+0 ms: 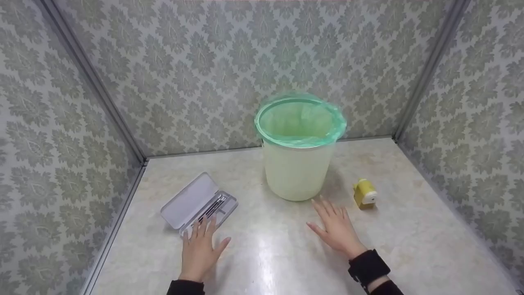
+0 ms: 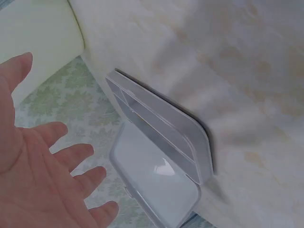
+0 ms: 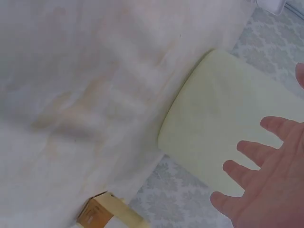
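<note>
A: What's in the head view?
B: A cream plastic bin (image 1: 298,174) with a translucent green liner (image 1: 301,141) folded over its rim stands on the pale mottled table (image 1: 413,233). To the bin's left, nearer the person, a flat grey hinged case (image 1: 190,200) lies open, with slim dark sticks (image 1: 213,207) in its tray. Just right of the bin stands a yellow-and-white boxy gadget (image 1: 364,194), perhaps a pencil sharpener.
A: And the hands?
B: The left hand (image 1: 199,253) is front-left of the bin, fingers spread over the case's near end. The right hand (image 1: 337,230) is just in front of the bin, fingers spread wide too. Neither holds anything.
A: Does the left wrist view add anything?
B: The palm shows and the fingers are apart and empty, near the case. I can't make out the sticks from there.
A: The right wrist view?
B: Wide fingers in front of the bin's wall; whether they touch it, I can't tell. The gadget is cut off at the bottom edge.
A: So how far along?
B: The case is opened and the liner fitted. Shutting the case is undone. I'd call this a start, a pause or an end; I can't tell which.
</note>
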`<state>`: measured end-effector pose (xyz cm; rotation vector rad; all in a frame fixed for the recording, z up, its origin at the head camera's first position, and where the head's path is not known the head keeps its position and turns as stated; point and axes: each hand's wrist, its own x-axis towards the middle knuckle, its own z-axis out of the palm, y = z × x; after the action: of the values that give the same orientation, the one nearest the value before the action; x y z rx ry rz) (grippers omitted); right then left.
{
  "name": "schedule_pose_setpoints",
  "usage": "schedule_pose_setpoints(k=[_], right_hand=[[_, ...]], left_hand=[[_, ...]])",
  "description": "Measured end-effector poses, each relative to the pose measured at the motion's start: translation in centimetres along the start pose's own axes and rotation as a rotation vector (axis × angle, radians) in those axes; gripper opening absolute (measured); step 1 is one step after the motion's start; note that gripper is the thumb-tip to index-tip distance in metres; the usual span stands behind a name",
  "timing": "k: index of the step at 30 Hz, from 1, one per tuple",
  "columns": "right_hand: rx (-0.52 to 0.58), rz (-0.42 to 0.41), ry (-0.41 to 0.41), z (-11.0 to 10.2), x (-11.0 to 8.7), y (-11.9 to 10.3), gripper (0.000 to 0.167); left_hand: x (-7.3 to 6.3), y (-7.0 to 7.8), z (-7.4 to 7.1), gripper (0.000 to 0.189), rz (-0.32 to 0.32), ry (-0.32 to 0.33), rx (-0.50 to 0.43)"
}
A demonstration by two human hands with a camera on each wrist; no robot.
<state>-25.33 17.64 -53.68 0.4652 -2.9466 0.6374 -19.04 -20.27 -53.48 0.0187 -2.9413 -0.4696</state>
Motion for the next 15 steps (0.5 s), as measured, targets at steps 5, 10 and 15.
schedule_pose_setpoints(k=[5,10,15], right_hand=[[0.016,-0.046,0.015,0.9,1.0,-1.3,0.067],[0.007,-0.120,0.049,1.8,1.9,-2.6,0.063],[0.015,-0.188,0.071,2.8,2.8,-3.8,0.059]], left_hand=[[-0.1,-1.9,0.2,0.081,-0.062,-0.001,-0.015],[-0.1,-3.7,0.6,0.083,-0.139,-0.002,-0.034],[-0.2,-5.4,1.1,0.087,-0.185,0.036,-0.086]])
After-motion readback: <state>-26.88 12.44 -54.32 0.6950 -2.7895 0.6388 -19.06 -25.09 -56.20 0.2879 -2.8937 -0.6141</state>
